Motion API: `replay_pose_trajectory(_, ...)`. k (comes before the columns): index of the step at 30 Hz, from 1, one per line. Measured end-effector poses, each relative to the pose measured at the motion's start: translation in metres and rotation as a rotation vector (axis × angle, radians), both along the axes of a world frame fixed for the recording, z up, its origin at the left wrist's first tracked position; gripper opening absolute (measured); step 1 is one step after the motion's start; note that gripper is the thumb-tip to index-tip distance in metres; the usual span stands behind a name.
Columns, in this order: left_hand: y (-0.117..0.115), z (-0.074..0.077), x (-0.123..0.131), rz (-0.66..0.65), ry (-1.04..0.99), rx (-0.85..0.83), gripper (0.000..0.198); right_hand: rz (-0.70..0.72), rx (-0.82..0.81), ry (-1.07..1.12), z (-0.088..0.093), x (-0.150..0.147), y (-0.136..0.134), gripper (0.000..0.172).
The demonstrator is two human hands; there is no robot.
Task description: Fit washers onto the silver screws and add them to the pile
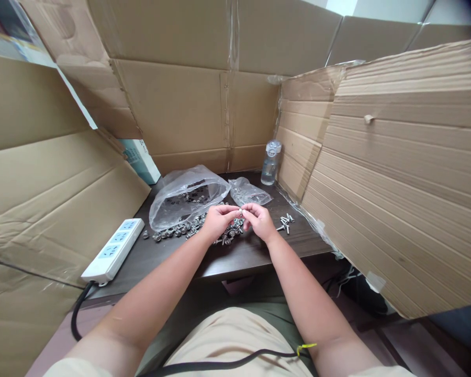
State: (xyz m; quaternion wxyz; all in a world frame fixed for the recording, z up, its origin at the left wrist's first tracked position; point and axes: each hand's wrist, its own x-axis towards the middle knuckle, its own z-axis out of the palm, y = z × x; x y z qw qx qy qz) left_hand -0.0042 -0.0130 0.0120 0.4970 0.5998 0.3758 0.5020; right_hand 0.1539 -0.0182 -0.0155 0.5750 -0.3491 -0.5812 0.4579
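Observation:
My left hand [216, 220] and my right hand [260, 220] meet above a dark wooden table [168, 256], fingertips pinched together on a small metal screw [240, 212]. Under and left of the hands lies a loose pile of metal screws and nuts [184, 229]. A few assembled screws [284, 223] lie just right of my right hand. A large clear plastic bag [186, 196] with more metal parts sits behind the pile, and a smaller clear bag [248, 192] lies beside it.
A white power strip [113, 248] rests at the table's left edge, its black cable hanging down. A clear water bottle [270, 162] stands at the back right. Cardboard sheets [396, 178] wall in the table on all sides. A light blue box [141, 159] leans back left.

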Motion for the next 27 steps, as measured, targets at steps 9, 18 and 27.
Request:
replay_pose_trajectory(9,0.0008,-0.0008,0.0005,-0.001,0.002,-0.003,0.027,0.005,0.01,0.001,-0.0018,0.0006,0.0017,0.024)
replay_pose_trajectory(18,0.0014,-0.0017,0.0,0.005,-0.001,-0.003,0.029,0.001,0.009,0.012,0.0014,-0.0005,-0.0001,0.025)
replay_pose_trajectory(27,-0.0004,-0.0001,0.0004,0.001,-0.005,-0.004,0.027,0.014,0.012,0.022,-0.0001,0.0004,0.0004,0.024)
